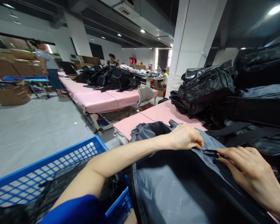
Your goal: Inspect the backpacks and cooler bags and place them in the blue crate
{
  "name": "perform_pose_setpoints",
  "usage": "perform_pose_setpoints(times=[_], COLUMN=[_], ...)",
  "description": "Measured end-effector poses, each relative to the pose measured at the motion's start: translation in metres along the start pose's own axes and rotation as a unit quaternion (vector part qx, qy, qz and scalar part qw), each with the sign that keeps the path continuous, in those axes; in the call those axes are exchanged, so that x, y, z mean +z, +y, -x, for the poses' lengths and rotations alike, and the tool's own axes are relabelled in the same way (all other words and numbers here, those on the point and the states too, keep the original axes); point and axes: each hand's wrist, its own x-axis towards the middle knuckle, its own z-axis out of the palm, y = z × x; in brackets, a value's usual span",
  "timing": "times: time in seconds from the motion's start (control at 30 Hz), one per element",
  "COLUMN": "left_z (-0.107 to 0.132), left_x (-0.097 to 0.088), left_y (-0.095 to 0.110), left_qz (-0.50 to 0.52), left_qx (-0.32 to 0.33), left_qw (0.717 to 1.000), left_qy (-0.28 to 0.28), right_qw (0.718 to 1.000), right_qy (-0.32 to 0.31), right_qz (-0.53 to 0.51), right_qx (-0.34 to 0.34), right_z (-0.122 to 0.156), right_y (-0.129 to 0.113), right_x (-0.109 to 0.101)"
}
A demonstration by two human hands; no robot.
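Note:
A black bag with a grey lining (170, 189) lies open in front of me, its mouth spread wide and the printed lining showing. My left hand (185, 137) reaches across the opening, fingers closed in a pinch on the bag's seam at the far edge. Just right of it, my right hand (249, 168) has thumb and fingers closed around a slim black piece (211, 152) at the same seam. Whether that piece is a small tool or part of the bag I cannot tell. Both sets of fingertips are close together.
A blue plastic crate (49, 165) with black bags inside stands at my left. Camouflage-pattern bags (205, 85) are piled on the right of the pink table (140, 123). Another pink table (100, 101) bears black bags (112, 77). Several people are farther back.

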Motion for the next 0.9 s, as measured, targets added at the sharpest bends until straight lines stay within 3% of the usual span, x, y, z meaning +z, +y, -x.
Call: perform_pose_setpoints(times=[0.17, 0.3, 0.47, 0.6, 0.67, 0.8, 0.9], left_z=[0.004, 0.000, -0.002, -0.004, -0.009, -0.020, -0.021], left_x=[0.003, 0.005, 0.000, -0.007, -0.013, -0.023, -0.025], left_y=[0.008, 0.013, 0.009, 0.005, 0.005, 0.006, 0.005], left_qz=[-0.121, -0.089, 0.024, -0.018, 0.024, 0.199, 0.268], left_qx=[0.066, 0.073, -0.047, -0.054, -0.066, -0.173, -0.243], left_qw=[0.990, 0.993, 0.999, 0.996, 0.989, 0.934, 0.897], left_qy=[0.029, 0.023, -0.006, -0.066, -0.127, -0.240, -0.253], right_qw=[0.997, 0.995, 0.998, 0.988, 0.981, 0.969, 0.966], right_qy=[0.028, 0.025, 0.022, -0.002, -0.015, -0.015, -0.020], right_qz=[0.068, 0.088, 0.005, -0.056, -0.087, -0.131, -0.155], right_qx=[-0.030, -0.034, 0.067, 0.145, 0.172, 0.209, 0.205], right_z=[-0.002, 0.001, 0.012, 0.021, 0.023, 0.021, 0.015], right_y=[-0.005, -0.009, -0.005, 0.001, -0.001, -0.014, -0.023], right_x=[0.001, 0.000, -0.004, -0.005, -0.006, -0.007, -0.010])
